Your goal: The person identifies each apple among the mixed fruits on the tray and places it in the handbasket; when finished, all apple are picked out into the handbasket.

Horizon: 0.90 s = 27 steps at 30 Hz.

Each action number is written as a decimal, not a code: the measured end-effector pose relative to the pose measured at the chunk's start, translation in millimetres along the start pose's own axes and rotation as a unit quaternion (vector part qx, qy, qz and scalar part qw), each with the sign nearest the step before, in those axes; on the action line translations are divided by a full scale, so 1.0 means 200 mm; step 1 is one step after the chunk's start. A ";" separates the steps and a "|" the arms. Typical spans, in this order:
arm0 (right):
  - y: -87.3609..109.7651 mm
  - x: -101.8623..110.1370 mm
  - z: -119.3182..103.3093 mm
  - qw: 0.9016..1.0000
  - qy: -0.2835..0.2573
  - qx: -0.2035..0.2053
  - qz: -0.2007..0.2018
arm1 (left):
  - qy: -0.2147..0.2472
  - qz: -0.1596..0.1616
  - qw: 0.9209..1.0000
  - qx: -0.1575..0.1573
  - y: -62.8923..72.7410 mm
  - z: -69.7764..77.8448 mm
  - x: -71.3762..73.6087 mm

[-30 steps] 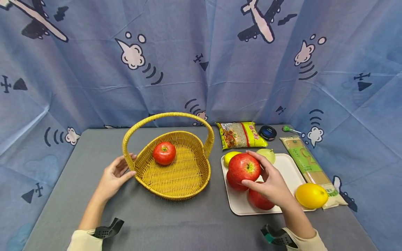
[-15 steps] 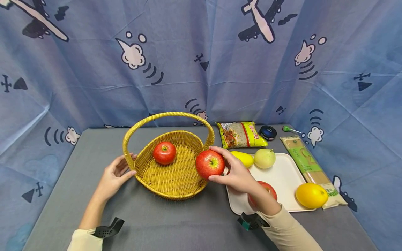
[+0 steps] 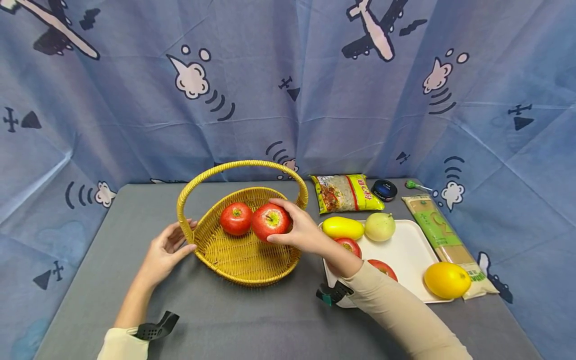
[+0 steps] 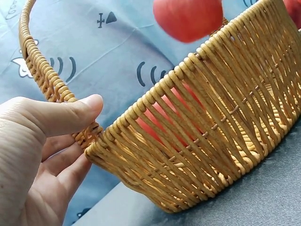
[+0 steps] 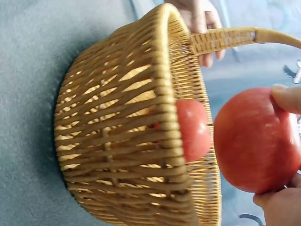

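Before a blue curtain (image 3: pixel 252 75), left hand (image 3: pixel 164 250) grips basket (image 3: pixel 243 260) holding one apple (image 3: pixel 236 219); right hand (image 3: pixel 306 230) clutches second apple (image 3: pixel 271 222) above it; two apples (image 3: pixel 350 245) remain on tray (image 3: pixel 407 257).

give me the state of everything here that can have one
basket, upright, handle up
held apple, raised over the basket
other apple, resting inside the basket
left hand, holding the basket at the handle base
right hand, gripping the held apple
tray, upright, bearing fruit
yellow packet, lying flat, looks sealed
black round container, looks closed

2 arms (image 3: pixel 400 305) extended forward, left fingers (image 4: pixel 74 173) pinching, right fingers (image 3: pixel 285 205) gripping
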State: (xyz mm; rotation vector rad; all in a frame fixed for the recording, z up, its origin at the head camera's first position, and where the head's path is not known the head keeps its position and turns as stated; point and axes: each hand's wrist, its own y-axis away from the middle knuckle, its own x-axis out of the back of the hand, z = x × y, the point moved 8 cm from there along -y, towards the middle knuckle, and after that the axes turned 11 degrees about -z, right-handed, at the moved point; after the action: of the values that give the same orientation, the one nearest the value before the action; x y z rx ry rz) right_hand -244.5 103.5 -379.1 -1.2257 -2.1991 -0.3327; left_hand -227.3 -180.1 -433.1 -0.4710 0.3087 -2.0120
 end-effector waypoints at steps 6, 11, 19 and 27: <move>-0.08 -0.04 0.06 0.999 0.006 -0.030 -0.012 | -0.010 0.000 1.000 0.000 0.00 0.00 0.00; -0.14 -0.06 0.11 0.998 0.002 -0.053 -0.020 | -0.015 0.000 1.000 -0.002 0.00 0.00 0.00; -0.20 -0.07 0.17 0.997 -0.016 -0.074 -0.006 | -0.018 -0.006 1.000 -0.003 0.00 -0.01 0.00; -0.24 -0.09 0.20 0.996 -0.007 -0.094 0.007 | -0.016 -0.001 1.000 -0.001 0.00 0.00 0.01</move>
State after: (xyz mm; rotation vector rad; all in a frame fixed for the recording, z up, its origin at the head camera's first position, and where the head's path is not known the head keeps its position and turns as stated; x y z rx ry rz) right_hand -292.3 84.5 -417.4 -1.3460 -2.2096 -0.5371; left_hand -228.3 -181.4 -433.3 -0.5043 0.2895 -2.0049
